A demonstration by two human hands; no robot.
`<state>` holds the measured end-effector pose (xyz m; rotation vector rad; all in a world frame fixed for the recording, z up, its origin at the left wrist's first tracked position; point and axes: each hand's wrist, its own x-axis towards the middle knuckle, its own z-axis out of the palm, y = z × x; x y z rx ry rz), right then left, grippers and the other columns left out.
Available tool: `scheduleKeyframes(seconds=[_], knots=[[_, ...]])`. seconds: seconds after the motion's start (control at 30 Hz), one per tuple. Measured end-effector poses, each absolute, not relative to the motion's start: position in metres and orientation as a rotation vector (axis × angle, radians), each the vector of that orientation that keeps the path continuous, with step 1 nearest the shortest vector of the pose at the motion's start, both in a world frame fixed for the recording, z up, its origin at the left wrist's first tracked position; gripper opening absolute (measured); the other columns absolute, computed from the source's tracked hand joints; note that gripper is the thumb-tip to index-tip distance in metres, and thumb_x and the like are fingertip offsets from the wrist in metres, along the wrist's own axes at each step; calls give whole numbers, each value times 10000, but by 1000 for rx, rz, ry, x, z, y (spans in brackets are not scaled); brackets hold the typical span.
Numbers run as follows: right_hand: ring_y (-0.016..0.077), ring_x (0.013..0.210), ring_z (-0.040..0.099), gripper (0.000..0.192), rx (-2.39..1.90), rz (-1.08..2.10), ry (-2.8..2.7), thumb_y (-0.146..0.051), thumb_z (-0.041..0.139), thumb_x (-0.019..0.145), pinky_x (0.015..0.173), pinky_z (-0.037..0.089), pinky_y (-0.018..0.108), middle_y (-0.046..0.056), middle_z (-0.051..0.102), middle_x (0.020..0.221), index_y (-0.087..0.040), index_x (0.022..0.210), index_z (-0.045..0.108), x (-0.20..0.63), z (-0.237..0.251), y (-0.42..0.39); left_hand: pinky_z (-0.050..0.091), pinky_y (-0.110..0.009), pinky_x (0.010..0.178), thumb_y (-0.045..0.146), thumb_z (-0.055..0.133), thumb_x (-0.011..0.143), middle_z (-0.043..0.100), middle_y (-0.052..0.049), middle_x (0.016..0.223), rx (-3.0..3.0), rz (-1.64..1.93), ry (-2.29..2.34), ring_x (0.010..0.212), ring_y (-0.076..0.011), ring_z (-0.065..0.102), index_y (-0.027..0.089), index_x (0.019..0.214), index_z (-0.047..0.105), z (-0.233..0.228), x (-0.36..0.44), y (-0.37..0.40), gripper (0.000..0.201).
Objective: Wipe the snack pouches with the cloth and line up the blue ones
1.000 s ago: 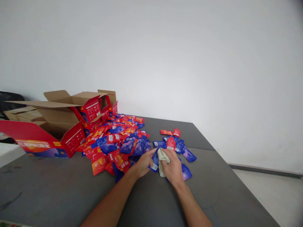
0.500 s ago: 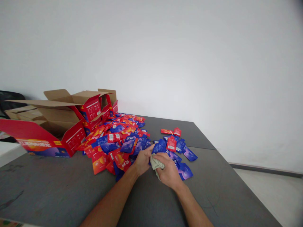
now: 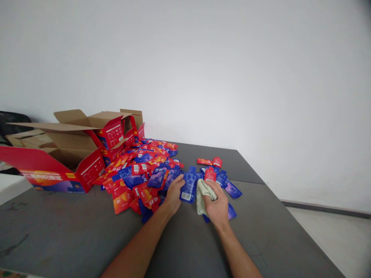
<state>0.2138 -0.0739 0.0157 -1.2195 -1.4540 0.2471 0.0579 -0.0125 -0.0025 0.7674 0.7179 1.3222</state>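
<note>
One snag from the cloth (image 3: 202, 197) in the clenched right hand (image 3: 217, 202) could yank that blue pouch (image 3: 189, 187) outta the left hand (image 3: 174, 196), grip's just side-pinching it.

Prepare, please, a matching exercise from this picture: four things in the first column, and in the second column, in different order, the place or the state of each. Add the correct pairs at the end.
Column 1
1. Pale cloth
2. Blue pouch with its barcode showing
3. Large pouch pile
4. Front box

Column 2
A. Standing with flaps open
B. Held in the left hand
C. Heaped beside the boxes
D. Gripped by the right hand

Pairs: 1-D, 2-B, 3-C, 4-A
</note>
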Motion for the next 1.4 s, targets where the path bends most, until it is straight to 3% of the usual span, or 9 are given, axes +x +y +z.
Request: scheduleKeyframes(seconds=[0.23, 0.4, 0.5, 0.57, 0.67, 0.83, 1.0, 1.23, 1.4], knots=[[230, 1034, 631, 306, -1232, 294, -1464, -211, 606, 814, 948, 494, 369, 74, 679, 1129, -210, 1112, 678, 205, 17, -78, 409, -206, 588, 267, 748, 683, 627, 41, 728, 809, 1498, 841, 631, -105, 567, 224, 1070, 650, 3, 55, -16, 402], [224, 1015, 642, 300, -1196, 322, -1546, -197, 596, 827, 935, 513, 373, 75, 679, 1127, -223, 1118, 664, 194, 15, -81, 483, -273, 801, 341, 722, 751, 712, -49, 955, 796, 1459, 725, 877, -178, 643, 167, 952, 713, 5, 61, -22, 266], [243, 1112, 615, 385, -1152, 309, -1620, -133, 567, 793, 989, 495, 408, 91, 654, 1191, -228, 1155, 655, 190, 11, -82, 492, -315, 863, 355, 735, 738, 717, -53, 918, 654, 1355, 582, 898, -207, 653, 153, 948, 718, 3, 67, -26, 291], [249, 1166, 590, 437, -1116, 301, -1693, -102, 556, 763, 1031, 471, 427, 92, 640, 1216, -235, 1167, 655, 188, 7, -82, 495, -321, 873, 336, 752, 718, 719, -46, 908, 605, 1317, 556, 895, -208, 661, 166, 995, 716, 2, 69, -28, 327], [239, 1161, 587, 474, -1092, 292, -1776, -84, 561, 736, 1053, 456, 426, 77, 644, 1200, -250, 1169, 659, 187, 5, -82, 488, -326, 920, 320, 707, 771, 718, -58, 1061, 634, 1275, 509, 981, -209, 663, 210, 1195, 668, 2, 68, -28, 440], [246, 1122, 592, 413, -1200, 179, -1614, -135, 554, 787, 1007, 477, 422, 99, 644, 1200, -223, 1174, 668, 200, 12, -77, 526, -343, 851, 368, 673, 820, 732, -115, 1027, 632, 1035, 481, 952, -246, 682, 134, 1104, 706, 4, 67, -27, 369], [257, 1109, 590, 362, -1275, 46, -1365, -208, 544, 820, 1017, 458, 452, 107, 657, 1176, -194, 1162, 663, 221, 20, -71, 539, -333, 796, 343, 663, 822, 741, -105, 959, 698, 934, 445, 887, -240, 700, 159, 1098, 708, 8, 72, -33, 335], [234, 1108, 605, 440, -1145, 290, -1661, -106, 568, 737, 1000, 488, 383, 85, 636, 1180, -236, 1140, 687, 193, 14, -81, 536, -342, 803, 355, 673, 792, 739, -93, 913, 690, 1053, 499, 852, -238, 694, 138, 1066, 713, 14, 65, -32, 351], [203, 1054, 624, 470, -1107, 382, -1761, -69, 551, 711, 936, 516, 326, 68, 635, 1149, -239, 1127, 691, 185, 14, -85, 480, -369, 952, 221, 608, 731, 729, -79, 1070, 784, 1179, 635, 1061, -260, 645, 161, 1119, 711, 5, 62, -27, 406]])
